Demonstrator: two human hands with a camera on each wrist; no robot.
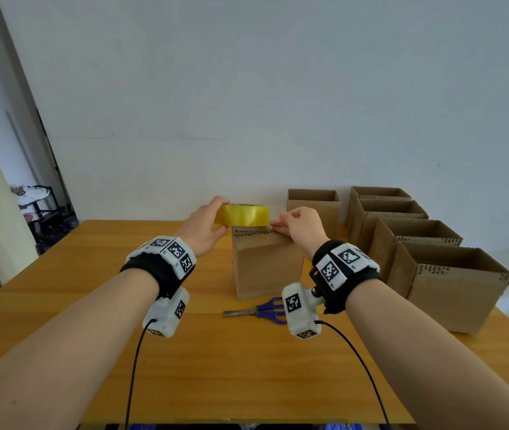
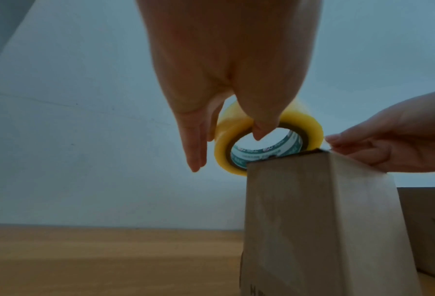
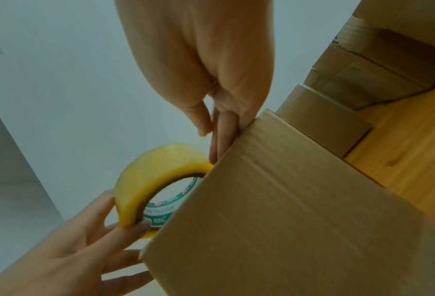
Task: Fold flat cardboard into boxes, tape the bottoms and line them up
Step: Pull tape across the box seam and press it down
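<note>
A wooden table (image 1: 97,305) seen from above the person's two bare forearms, each with a black wristband carrying white marker blocks. At the table's centre stands one closed cardboard box (image 1: 265,268), its folded flaps facing up. One roll of yellow tape (image 1: 243,215) is held at the box's top edge, towards 12 o'clock. The left hand (image 1: 205,231) grips the roll, thumb hooked into its core and fingers wrapped over the outer rim. The right hand (image 1: 301,226), at 1 o'clock from the box's centre, pinches something thin at the roll's right side between thumb and fingertips, right on the box's top edge; the tape's free end itself is too faint to make out.

One pair of blue-handled scissors (image 1: 262,310) lies flat at 6 o'clock, just in front of the box, blades pointing to 9 o'clock.

Five open-topped cardboard boxes stand upright. Four form a row (image 1: 408,240) along the table's right edge, running from 1 o'clock down to 3 o'clock, each touching the next. The fifth (image 1: 313,206) stands alone at 12 to 1 o'clock against the white wall (image 1: 247,88).

Bare tabletop spreads from 7 to 10 o'clock, reaching the left edge, and across the near side to the front edge. Between the centre box and the row is only a narrow gap.
</note>
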